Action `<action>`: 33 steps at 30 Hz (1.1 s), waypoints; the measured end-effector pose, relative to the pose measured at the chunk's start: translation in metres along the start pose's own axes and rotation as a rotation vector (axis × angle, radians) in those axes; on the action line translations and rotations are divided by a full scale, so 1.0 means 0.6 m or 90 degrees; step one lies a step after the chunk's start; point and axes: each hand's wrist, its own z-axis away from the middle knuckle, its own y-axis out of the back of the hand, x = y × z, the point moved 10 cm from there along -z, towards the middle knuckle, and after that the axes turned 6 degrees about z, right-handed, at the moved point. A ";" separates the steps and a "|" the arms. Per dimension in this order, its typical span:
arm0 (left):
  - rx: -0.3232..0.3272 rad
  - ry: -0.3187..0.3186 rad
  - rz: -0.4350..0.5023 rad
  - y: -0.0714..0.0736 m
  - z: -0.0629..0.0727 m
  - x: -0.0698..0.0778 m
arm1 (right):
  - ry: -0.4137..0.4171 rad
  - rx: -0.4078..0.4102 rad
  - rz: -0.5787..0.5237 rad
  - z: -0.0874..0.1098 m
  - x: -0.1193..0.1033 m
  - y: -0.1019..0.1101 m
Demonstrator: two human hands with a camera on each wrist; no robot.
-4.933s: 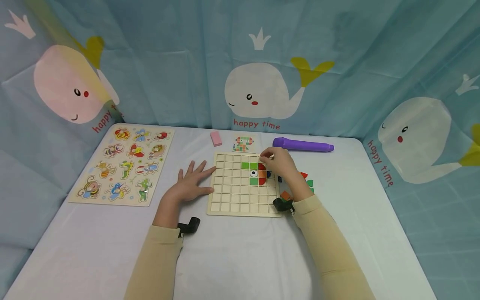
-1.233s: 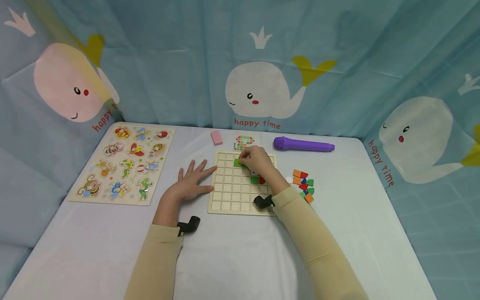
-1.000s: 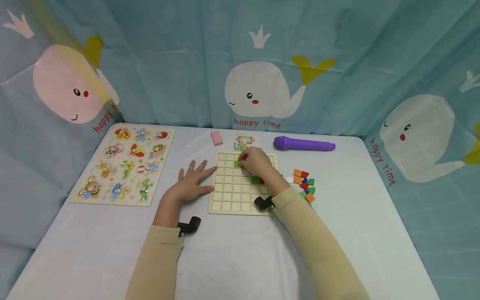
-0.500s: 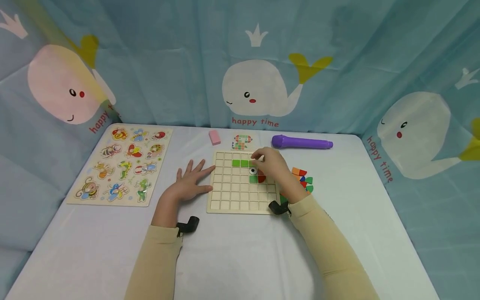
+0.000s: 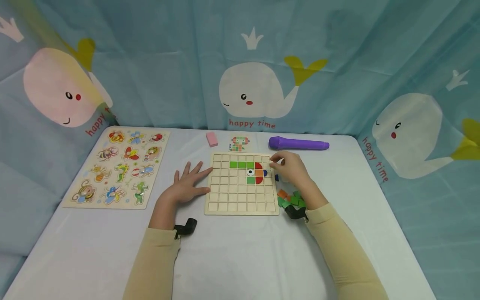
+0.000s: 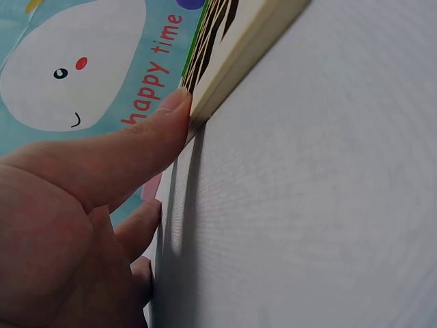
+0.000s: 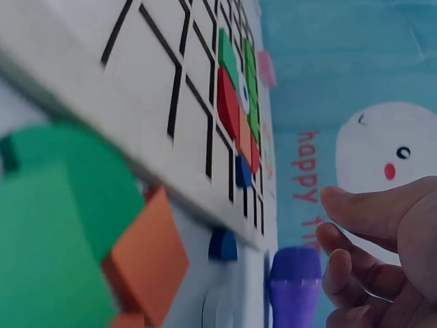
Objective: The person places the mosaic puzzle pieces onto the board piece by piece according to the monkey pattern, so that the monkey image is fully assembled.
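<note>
A wooden grid board [image 5: 223, 201] lies mid-table, bearing a row of green tiles [image 5: 242, 165], a round eye piece [image 5: 250, 172], red rounded pieces [image 5: 259, 180], an orange tile [image 5: 259, 172] and a blue piece [image 5: 265, 173]. My left hand [image 5: 185, 188] is spread flat at the board's left edge; in the left wrist view its thumb [image 6: 153, 133] touches the board's side. My right hand [image 5: 294, 168] hovers at the board's upper right edge. In the right wrist view its thumb [image 7: 362, 212] and loosely bent fingers stand apart with nothing between them.
Loose green and orange pieces [image 5: 294, 200] lie right of the board, partly hidden by the right wrist. Behind stand a pattern card [image 5: 239, 143], a pink block [image 5: 211, 139] and a purple toy microphone [image 5: 298, 143]. An insect puzzle board [image 5: 123, 166] lies at left.
The green row has grown leftward by one tile since the oldest frame. My right hand has moved off the row to the right, fingers parted. The left hand stays in place.
</note>
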 end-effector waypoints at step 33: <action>-0.001 -0.003 0.007 -0.001 -0.001 -0.006 | -0.124 -0.057 0.050 0.040 0.174 0.036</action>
